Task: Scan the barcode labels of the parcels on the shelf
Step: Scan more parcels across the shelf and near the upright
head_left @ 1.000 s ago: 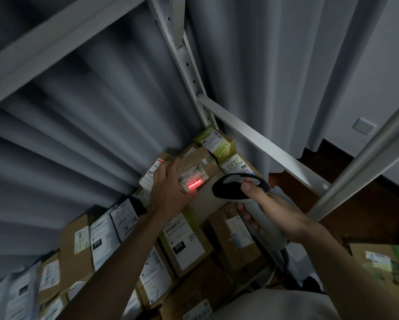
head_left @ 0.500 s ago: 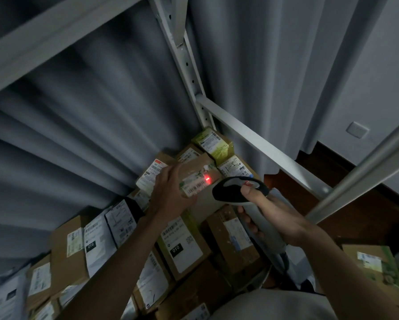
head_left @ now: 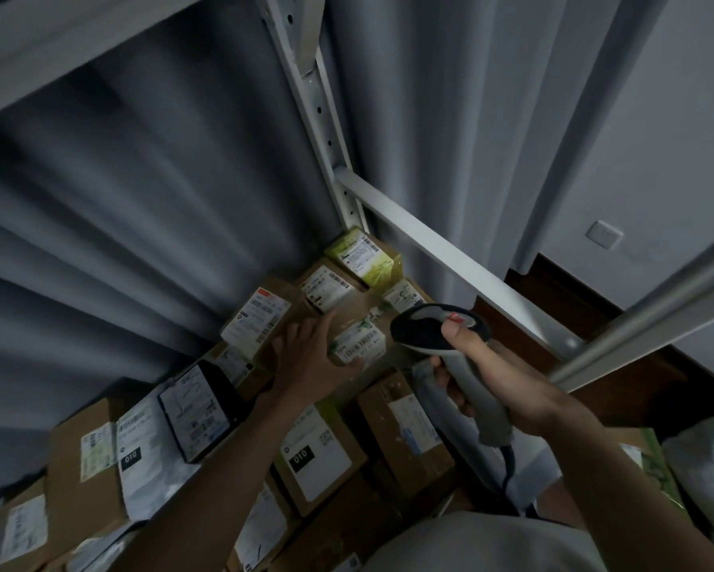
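Several labelled cardboard parcels lie on the shelf. My left hand holds a small brown parcel near the back corner. Its fingers lie along the parcel's left side and the thumb sits under the white barcode label. My right hand grips the handle of a grey and black barcode scanner. The scanner's head sits just right of that label and points at it. No red light shows on the label.
A green box and more labelled parcels crowd around, with a black pouch to the left. The shelf post, crossbeam and front rail frame the right side. A grey curtain hangs behind.
The red scan light that shone on the held parcel's label has gone out. My left hand and the parcel have dropped slightly; the scanner stays beside it.
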